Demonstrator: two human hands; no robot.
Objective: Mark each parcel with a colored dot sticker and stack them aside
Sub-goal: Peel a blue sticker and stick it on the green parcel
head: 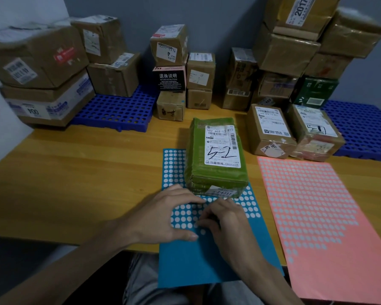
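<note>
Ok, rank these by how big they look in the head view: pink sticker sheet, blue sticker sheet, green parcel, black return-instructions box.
1. pink sticker sheet and blue sticker sheet: about alike; blue is partly covered, pink cut by the frame edge, so unranked.
2. green parcel.
3. black return-instructions box, farther back.

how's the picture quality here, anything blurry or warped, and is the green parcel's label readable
Head view: dim, flat light with no hard shadows. The green parcel is sharp at centre and its handwritten mark is legible. The wide lens bows the table and leans the left box stack and right box stack, which soften toward the corners. There is faint glare on the taped box.
</note>
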